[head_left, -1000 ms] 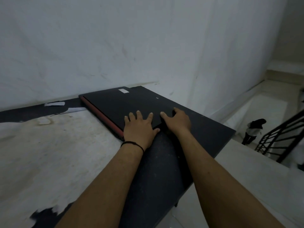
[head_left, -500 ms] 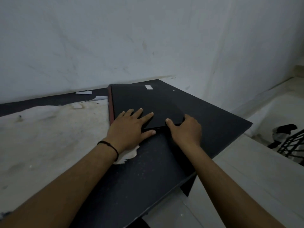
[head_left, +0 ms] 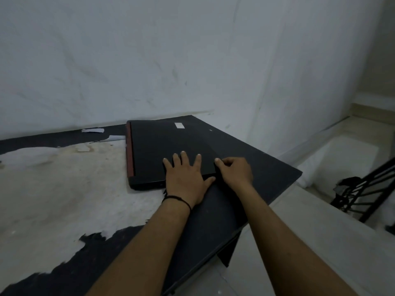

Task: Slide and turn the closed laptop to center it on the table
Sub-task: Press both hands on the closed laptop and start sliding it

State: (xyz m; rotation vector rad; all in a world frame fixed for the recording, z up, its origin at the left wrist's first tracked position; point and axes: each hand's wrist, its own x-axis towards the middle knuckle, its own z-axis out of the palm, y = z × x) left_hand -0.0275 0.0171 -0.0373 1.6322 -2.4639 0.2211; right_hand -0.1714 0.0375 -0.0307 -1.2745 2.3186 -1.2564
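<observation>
A closed black laptop (head_left: 162, 146) with a red strip along its left edge and a small white sticker lies flat on the dark table (head_left: 213, 221), near the back right by the wall. My left hand (head_left: 184, 178) presses flat on the lid's near part, fingers spread, a black band on its wrist. My right hand (head_left: 234, 170) grips the laptop's near right corner, thumb on top and fingers curled at the edge.
The white wall (head_left: 192, 60) runs close behind the laptop. Peeling white covering (head_left: 64, 189) spreads over the table's left part. The table's right edge (head_left: 284, 189) drops to a pale floor, with a black railing (head_left: 367, 189) at far right.
The laptop has turned and slid slightly left, so its red edge now runs nearly straight away from me. Both hands stayed on its near end. The view shifted.
</observation>
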